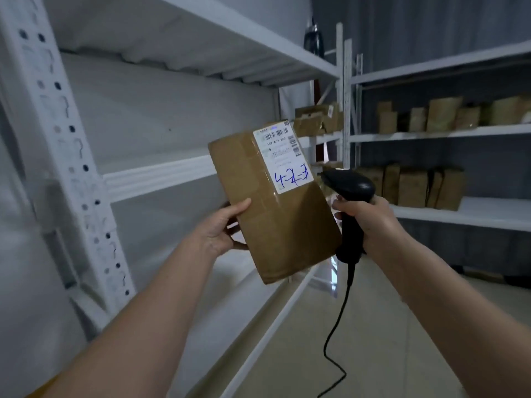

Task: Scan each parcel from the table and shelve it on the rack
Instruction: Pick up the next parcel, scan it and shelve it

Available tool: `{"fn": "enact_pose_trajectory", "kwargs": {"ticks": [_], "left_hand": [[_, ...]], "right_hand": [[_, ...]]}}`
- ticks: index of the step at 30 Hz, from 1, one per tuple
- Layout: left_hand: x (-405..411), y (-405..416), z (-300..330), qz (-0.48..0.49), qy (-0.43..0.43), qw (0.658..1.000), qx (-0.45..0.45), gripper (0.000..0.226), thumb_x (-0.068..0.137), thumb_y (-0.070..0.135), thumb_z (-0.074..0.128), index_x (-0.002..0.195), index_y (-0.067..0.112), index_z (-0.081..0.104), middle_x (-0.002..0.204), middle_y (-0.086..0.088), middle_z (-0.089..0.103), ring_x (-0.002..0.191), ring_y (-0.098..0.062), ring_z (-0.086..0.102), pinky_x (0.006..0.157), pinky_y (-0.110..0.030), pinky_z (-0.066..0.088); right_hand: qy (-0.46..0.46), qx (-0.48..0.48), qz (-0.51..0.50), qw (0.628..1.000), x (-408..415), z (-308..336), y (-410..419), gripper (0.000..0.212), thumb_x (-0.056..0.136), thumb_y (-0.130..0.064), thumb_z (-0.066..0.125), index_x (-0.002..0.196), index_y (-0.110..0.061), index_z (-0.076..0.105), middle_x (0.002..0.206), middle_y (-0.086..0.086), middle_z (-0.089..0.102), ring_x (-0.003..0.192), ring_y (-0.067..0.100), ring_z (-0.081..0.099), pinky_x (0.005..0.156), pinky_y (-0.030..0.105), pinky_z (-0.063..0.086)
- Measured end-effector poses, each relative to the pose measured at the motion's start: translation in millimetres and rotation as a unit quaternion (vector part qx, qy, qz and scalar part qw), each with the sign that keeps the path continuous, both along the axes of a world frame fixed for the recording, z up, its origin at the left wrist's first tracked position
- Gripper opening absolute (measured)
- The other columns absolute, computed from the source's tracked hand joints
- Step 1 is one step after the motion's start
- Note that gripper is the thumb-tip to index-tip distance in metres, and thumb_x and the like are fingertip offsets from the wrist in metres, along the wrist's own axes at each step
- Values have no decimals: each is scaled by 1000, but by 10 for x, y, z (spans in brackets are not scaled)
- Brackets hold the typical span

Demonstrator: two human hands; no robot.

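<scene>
Parcel (273, 202), a taped cardboard box, is held tilted in mid-air beside the white rack (161, 173); the left hand (222, 228) fingers clamp its lower edge. The right hand (366, 218) wraps the barcode scanner (349, 196), just beside the shipping label (283, 158). A one-edge grip could let the box slip, and the steep angle might miss the barcode.
</scene>
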State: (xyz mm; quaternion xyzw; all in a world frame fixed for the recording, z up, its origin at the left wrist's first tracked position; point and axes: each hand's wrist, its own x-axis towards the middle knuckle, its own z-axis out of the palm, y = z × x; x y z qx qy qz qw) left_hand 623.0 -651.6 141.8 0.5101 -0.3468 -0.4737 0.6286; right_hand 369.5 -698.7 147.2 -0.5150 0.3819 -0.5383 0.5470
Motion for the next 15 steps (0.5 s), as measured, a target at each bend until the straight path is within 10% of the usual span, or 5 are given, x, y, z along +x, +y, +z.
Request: {"fn": "enact_pose_trajectory", "kwargs": {"ticks": [7, 15], "left_hand": [[238, -767, 969, 38, -12, 997, -61, 19, 81, 31, 74, 91, 19, 64, 90, -7, 66, 96, -25, 61, 70, -60, 49], [371, -1571, 1405, 76, 62, 993, -66, 52, 79, 38, 77, 120, 15, 55, 118, -21, 61, 99, -38, 61, 55, -62, 46]], "right_hand": [[-33, -65, -11, 997, 300, 686, -777, 21, 82, -2, 67, 103, -3, 65, 85, 12, 62, 83, 25, 59, 93, 46, 47], [-96, -64, 2, 993, 416, 1015, -1477, 33, 85, -12, 67, 116, -12, 57, 113, 15, 62, 107, 34, 58, 98, 56, 43]]}}
